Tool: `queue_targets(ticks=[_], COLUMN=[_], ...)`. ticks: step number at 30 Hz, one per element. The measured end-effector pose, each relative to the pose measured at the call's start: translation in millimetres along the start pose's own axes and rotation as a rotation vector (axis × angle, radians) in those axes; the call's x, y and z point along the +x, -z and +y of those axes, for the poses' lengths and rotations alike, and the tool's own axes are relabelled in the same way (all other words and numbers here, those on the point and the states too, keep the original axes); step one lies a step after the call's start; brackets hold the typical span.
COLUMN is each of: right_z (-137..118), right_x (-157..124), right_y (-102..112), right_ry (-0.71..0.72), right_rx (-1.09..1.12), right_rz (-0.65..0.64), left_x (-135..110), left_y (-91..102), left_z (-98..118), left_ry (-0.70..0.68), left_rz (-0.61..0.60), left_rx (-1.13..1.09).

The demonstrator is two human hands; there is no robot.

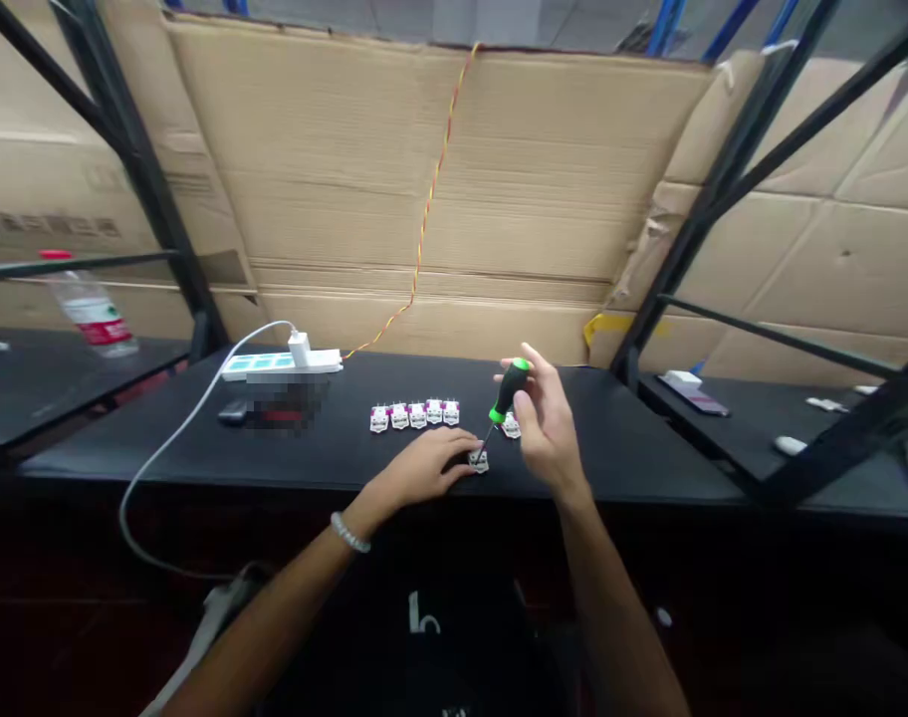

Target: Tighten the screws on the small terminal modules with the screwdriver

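My right hand [548, 418] grips a green-and-black screwdriver [509, 388] by its handle, with the shaft slanting down to the left. Its tip meets a small white part [479, 461] with dark markings at the front of the black table. Thumb and fingers of my left hand [435, 460] pinch this part from the left side. Another white part [511, 426] lies just behind, partly covered by my right hand. To the left, several similar white-and-purple parts [417, 414] stand in a row.
A white power strip [282, 364] with a plugged-in charger and cable lies at the back left of the table [335, 458]. Near it are a dark object [234, 412] and a blurred patch. Black metal frames [693, 229] flank the table, with cardboard [335, 179] behind.
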State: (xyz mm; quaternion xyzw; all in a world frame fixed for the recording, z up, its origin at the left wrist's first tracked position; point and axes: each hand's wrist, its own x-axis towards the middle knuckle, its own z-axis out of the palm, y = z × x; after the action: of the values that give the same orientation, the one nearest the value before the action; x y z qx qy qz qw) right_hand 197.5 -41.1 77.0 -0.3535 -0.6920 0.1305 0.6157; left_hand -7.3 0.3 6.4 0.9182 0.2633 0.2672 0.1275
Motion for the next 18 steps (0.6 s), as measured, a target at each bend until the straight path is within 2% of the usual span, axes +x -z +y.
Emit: queue_targets(ticks=[2, 6, 10, 12, 16, 18], right_z=[-0.2, -2.6, -3.9, -4.9, -7.5, -7.7], right_x=[-0.3, 0.4, 0.5, 0.5, 1.2, 1.0], right_y=[0.1, 1.5, 3.6, 4.1, 4.4, 5.0], right_ry=[0.027, 0.092, 0.041, 0.045, 0.115, 0.099], right_rx=[-0.011, -0.198, -0.094, -0.061, -0.198, -0.191], right_rz=[0.005, 0.107, 0.000, -0.014, 0.109, 0.101], left_x=[-0.1, 0.1, 0.6, 0.7, 0.9, 1.2], left_y=[-0.2, 0.5, 1.5, 1.7, 1.4, 1.1], left_z=[-0.3, 0.3, 1.9, 2.4, 2.5, 1.9], left_ry=[-0.002, -0.001, 0.002, 0.004, 0.005, 0.001], left_rz=[-0.001, -0.004, -0.007, -0.006, -0.009, -0.007], left_rx=[-0.002, 0.000, 0.003, 0.002, 0.013, 0.016])
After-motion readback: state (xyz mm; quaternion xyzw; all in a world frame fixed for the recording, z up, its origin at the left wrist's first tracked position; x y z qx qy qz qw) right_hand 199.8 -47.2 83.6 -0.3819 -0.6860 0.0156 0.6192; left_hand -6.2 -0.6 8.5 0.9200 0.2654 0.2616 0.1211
